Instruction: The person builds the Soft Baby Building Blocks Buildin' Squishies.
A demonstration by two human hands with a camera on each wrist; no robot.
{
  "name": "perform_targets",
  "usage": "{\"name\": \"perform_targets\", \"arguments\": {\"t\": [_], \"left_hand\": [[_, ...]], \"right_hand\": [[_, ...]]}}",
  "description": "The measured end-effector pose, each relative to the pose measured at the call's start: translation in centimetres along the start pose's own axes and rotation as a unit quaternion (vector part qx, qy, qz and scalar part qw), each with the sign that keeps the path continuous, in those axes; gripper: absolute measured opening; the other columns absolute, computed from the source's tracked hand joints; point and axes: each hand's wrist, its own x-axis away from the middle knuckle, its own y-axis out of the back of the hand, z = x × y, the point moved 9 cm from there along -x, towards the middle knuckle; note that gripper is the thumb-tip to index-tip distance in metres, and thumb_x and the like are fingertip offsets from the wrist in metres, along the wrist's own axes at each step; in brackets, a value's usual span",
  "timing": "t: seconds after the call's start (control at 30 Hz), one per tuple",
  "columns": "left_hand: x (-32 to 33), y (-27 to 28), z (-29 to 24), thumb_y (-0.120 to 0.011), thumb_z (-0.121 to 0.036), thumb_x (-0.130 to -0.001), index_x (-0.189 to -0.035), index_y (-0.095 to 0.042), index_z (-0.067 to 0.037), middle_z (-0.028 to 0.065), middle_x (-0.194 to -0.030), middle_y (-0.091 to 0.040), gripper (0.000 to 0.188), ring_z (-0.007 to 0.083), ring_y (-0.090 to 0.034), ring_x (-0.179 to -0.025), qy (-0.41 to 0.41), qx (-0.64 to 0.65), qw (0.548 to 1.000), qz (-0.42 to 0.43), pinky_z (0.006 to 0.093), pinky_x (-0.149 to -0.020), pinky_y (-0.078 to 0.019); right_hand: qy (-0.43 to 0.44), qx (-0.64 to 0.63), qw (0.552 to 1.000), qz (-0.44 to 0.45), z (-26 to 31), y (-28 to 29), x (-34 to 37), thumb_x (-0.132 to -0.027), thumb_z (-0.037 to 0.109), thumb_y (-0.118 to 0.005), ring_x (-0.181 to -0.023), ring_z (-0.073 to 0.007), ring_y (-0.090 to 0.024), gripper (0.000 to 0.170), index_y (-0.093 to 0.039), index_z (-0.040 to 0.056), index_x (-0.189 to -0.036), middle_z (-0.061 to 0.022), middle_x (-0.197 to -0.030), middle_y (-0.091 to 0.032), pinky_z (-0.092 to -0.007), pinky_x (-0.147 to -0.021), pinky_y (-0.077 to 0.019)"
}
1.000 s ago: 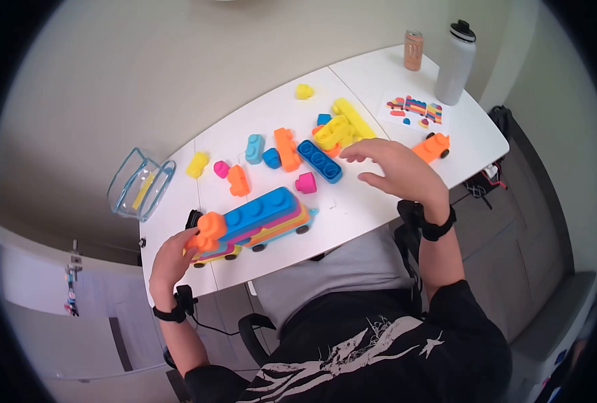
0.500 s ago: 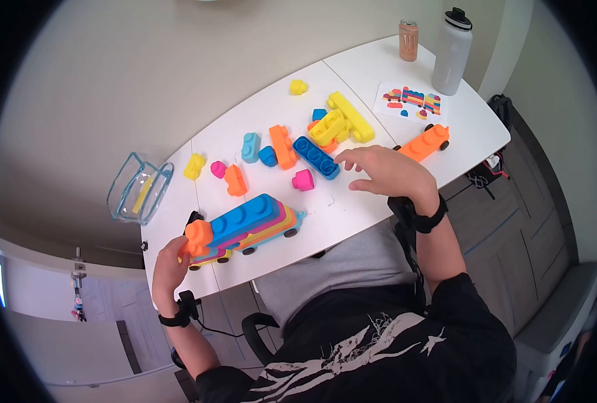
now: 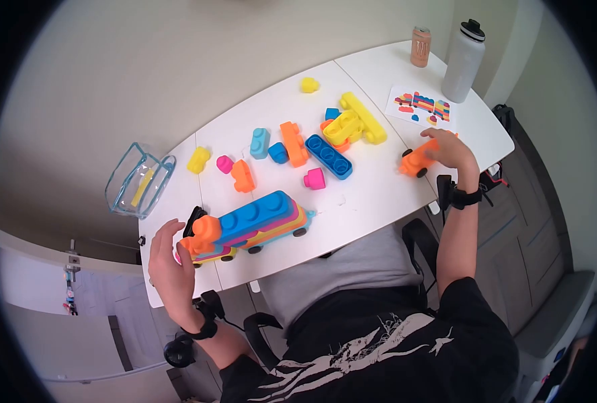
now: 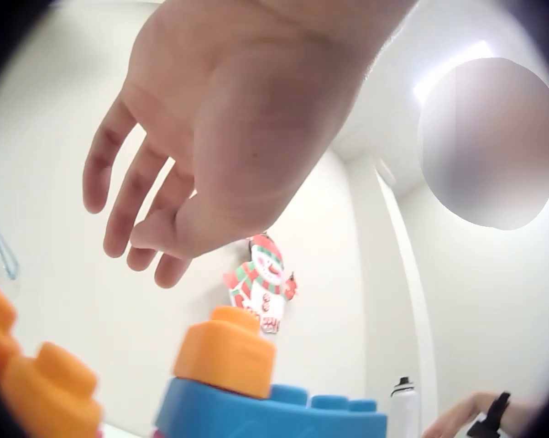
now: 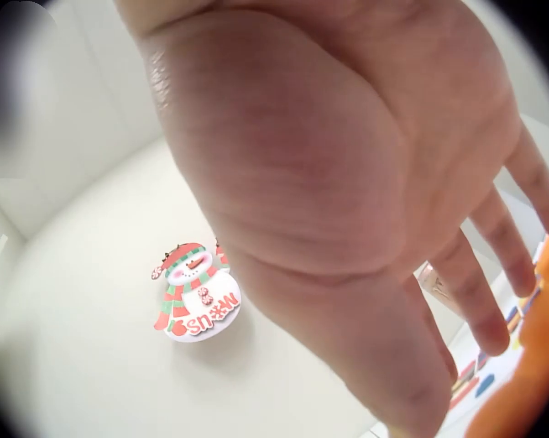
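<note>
In the head view my left hand (image 3: 172, 272) is beside the orange block (image 3: 206, 229) at the left end of a stacked, multicoloured wheeled train (image 3: 261, 221). The left wrist view shows that hand (image 4: 224, 137) raised, its loosely bent fingers holding nothing, with the orange block (image 4: 226, 356) on a blue one (image 4: 274, 415) below. My right hand (image 3: 454, 151) reaches over an orange wheeled base (image 3: 416, 160) at the right, covering part of it. Spread fingers of that hand (image 5: 393, 182) show beside orange plastic (image 5: 534, 365) in the right wrist view; contact is unclear.
Loose blocks lie mid-table, including a long blue one (image 3: 328, 157), a pink one (image 3: 314, 178) and a long yellow one (image 3: 364, 119). A picture sheet (image 3: 422, 107), a can (image 3: 420, 47) and a bottle (image 3: 463, 64) stand or lie at the right; a clear bag (image 3: 137, 185) is left.
My right hand has moved right, from near the long blue block to over the orange base, which sits at a slightly different angle. My left hand has come away from the orange block.
</note>
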Motion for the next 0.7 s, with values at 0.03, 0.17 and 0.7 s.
{"name": "perform_targets", "arguments": {"t": [0.03, 0.17, 0.7], "left_hand": [[-0.1, 0.1, -0.9, -0.060, 0.011, -0.090, -0.127, -0.069, -0.006, 0.0154, -0.132, -0.073, 0.042, 0.0391, -0.070, -0.119, 0.000, 0.004, 1.000, 0.000, 0.0452, -0.100, -0.0564], [-0.3, -0.9, -2.9, -0.060, 0.014, -0.090, -0.126, -0.070, -0.003, 0.0190, -0.128, -0.073, 0.041, 0.0396, -0.072, -0.116, -0.025, 0.108, 0.994, 0.024, 0.0436, -0.099, -0.0573], [-1.3, -2.5, -2.0, -0.077, 0.001, -0.087, -0.123, -0.071, -0.003, 0.0136, -0.119, -0.073, 0.036, 0.0349, -0.066, -0.112, -0.026, 0.056, 0.998, 0.033, 0.0434, -0.099, -0.0532]], "right_hand": [[-0.010, -0.002, 1.000, 0.017, -0.1, -0.7, 0.1, -0.086, 0.016, -0.084, -0.127, -0.0345, -0.066, 0.058, -0.067, 0.0115, -0.141, -0.0161, -0.136, -0.071, -0.0445, -0.109, -0.0541], [-0.032, 0.045, 0.998, 0.039, 1.7, -1.2, 0.5, -0.084, 0.018, -0.086, -0.132, -0.0358, -0.061, 0.062, -0.067, 0.0122, -0.142, -0.0144, -0.140, -0.069, -0.0440, -0.111, -0.0531], [0.103, 0.023, 0.990, 0.089, 14.3, -5.4, 3.9, -0.076, -0.007, -0.078, -0.103, -0.0334, -0.071, 0.033, -0.073, 0.0038, -0.107, -0.0142, -0.108, -0.072, -0.0415, -0.094, -0.0585]]}}
